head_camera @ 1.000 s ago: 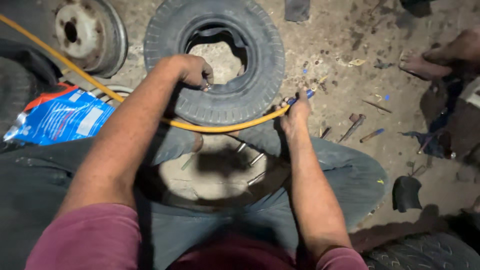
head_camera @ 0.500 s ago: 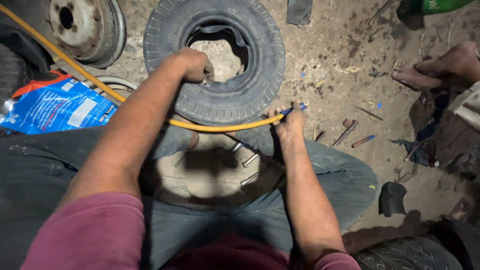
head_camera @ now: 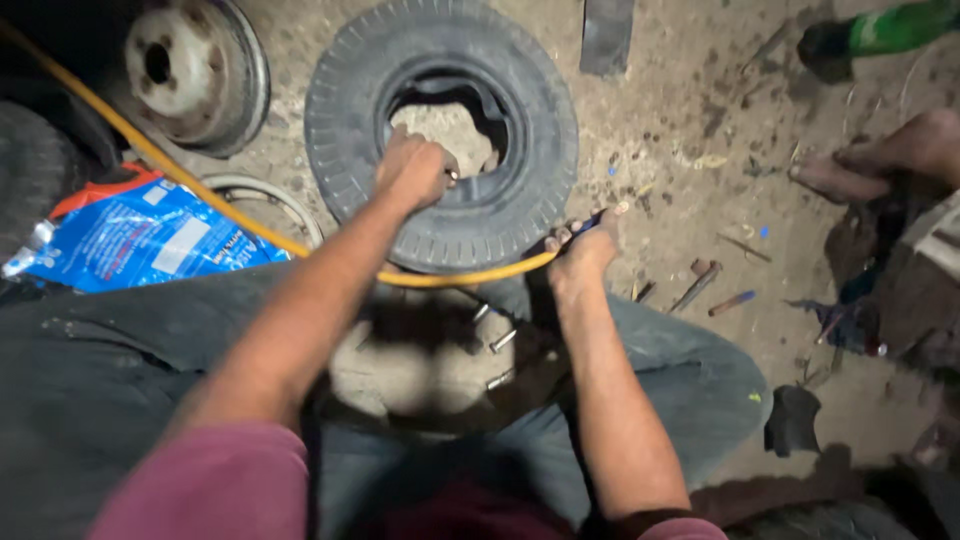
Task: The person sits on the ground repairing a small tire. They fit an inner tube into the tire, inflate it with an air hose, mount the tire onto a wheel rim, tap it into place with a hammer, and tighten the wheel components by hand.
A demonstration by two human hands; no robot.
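Observation:
A small black tyre [head_camera: 345, 120] lies flat on the dirt floor in front of my knees. My left hand [head_camera: 412, 170] is closed on the tyre's inner rim, near a small metal valve. My right hand [head_camera: 580, 250] grips the end of a yellow air hose [head_camera: 200, 195] just past the tyre's near right edge. The hose runs from my right hand under my left forearm and off to the upper left.
A bare steel wheel rim [head_camera: 190, 70] lies at upper left, a metal ring [head_camera: 265, 200] and a blue plastic bag [head_camera: 135, 240] left of the tyre. Bolts [head_camera: 497, 345] lie between my knees, small tools [head_camera: 700, 285] to the right. Another person's bare foot [head_camera: 880, 155] and a green bottle [head_camera: 890, 30] are at right.
The view has shifted slightly. My left hand stays on the tyre's inner rim and my right hand keeps hold of the hose end, now a little nearer the tyre.

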